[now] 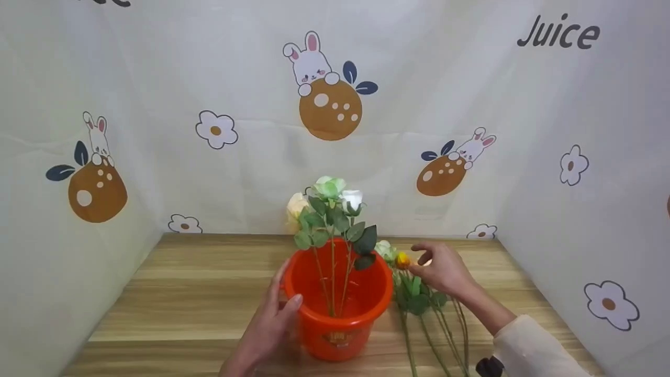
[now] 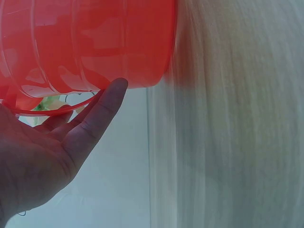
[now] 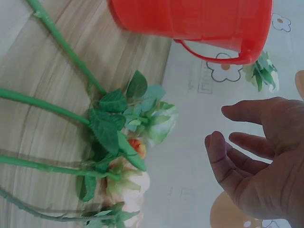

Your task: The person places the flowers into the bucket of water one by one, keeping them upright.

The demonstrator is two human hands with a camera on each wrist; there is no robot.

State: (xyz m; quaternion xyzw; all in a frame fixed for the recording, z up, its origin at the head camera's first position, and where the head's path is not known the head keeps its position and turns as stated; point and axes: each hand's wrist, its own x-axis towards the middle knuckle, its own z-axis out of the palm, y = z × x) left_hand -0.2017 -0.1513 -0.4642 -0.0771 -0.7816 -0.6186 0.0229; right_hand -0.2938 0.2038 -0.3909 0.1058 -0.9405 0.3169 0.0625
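A red bucket [image 1: 337, 340] stands upright on the wooden table. Inside it lean three artificial flowers: a cream rose [image 1: 297, 207], a pale green one [image 1: 330, 187] and a white rose [image 1: 352, 200]. My left hand [image 1: 269, 319] rests against the bucket's left side, thumb near the rim; in the left wrist view its fingers look fairly straight beside the handle [image 2: 52, 112]. Over the loose flowers to the bucket's right hovers my right hand [image 3: 266, 156], fingers loosely bent around nothing. Nearest to it are an orange-yellow bud [image 1: 402, 260] and a whitish green rose [image 3: 161, 122].
Several long green stems [image 1: 432, 340] lie toward the table's front edge, right of the bucket. Pale pinkish blooms [image 3: 130, 183] lie among them. A printed cloth [image 1: 251, 173] with rabbits, oranges and flowers encloses the wooden table [image 1: 199, 303] at the back and sides.
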